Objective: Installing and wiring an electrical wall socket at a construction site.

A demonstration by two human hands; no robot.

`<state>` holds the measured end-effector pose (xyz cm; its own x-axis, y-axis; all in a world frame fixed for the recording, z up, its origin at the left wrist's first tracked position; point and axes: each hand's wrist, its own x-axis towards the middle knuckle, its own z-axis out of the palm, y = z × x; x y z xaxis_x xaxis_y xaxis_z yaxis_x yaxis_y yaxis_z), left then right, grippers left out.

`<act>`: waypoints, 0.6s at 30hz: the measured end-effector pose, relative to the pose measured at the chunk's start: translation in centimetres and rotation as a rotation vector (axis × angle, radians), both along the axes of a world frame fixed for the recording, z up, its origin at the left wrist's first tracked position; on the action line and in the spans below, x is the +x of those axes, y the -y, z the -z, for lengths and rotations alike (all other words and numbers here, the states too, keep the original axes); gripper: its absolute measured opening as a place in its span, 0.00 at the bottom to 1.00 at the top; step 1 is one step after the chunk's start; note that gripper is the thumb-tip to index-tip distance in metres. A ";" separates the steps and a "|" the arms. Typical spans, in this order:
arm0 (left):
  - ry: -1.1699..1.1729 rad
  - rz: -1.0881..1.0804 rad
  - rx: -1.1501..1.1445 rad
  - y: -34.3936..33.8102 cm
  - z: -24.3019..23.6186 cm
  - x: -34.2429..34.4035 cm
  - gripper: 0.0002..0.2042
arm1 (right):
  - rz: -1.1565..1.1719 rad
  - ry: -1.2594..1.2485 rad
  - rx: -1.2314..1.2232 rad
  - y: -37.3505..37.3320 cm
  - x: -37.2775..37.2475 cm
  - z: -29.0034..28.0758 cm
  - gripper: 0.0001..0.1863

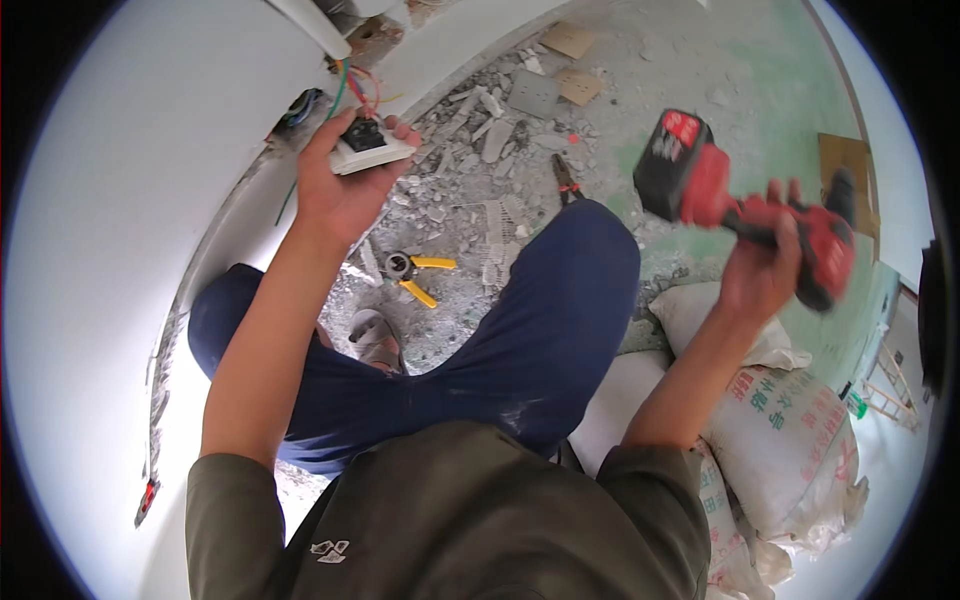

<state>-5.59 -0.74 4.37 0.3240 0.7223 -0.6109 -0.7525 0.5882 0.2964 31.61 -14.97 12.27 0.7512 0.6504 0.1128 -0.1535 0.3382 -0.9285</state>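
Note:
My left hand (345,180) holds a white wall socket (372,158) with a black back, near the wall at the upper left. Coloured wires (362,90) run from the wall opening down to the socket's back. Out to the right, my right hand (765,265) is wrapped round the grip of a red and black cordless drill (828,250). The drill's battery (672,165) points left and its body lies to the right, slightly blurred. No contact shows between the drill and the socket.
Yellow-handled wire strippers (425,263) and red-handled pliers (565,182) lie on the floor. Broken plaster rubble (480,130) and cardboard pieces (570,40) spread along the wall. Stuffed white sacks (785,430) are piled at my right. A screwdriver-like red tool (147,500) rests at the lower left.

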 end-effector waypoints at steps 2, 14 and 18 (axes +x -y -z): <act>0.024 -0.007 0.027 -0.2 0.1 -0.4 0.12 | -0.018 -0.047 -0.041 -1.5 3.7 5.2 0.23; 0.056 0.008 0.095 0.0 1.3 0.0 0.15 | 0.158 0.148 -0.370 -4.2 10.2 23.6 0.25; 0.063 -0.002 0.089 0.0 1.4 0.3 0.17 | 0.176 0.226 -0.397 -4.3 9.9 24.0 0.19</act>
<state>-5.31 -0.78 2.98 0.3580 0.7738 -0.5226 -0.7727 0.5597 0.2994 41.56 -10.66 -11.74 0.8389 0.5415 0.0547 0.0944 -0.0458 -0.9945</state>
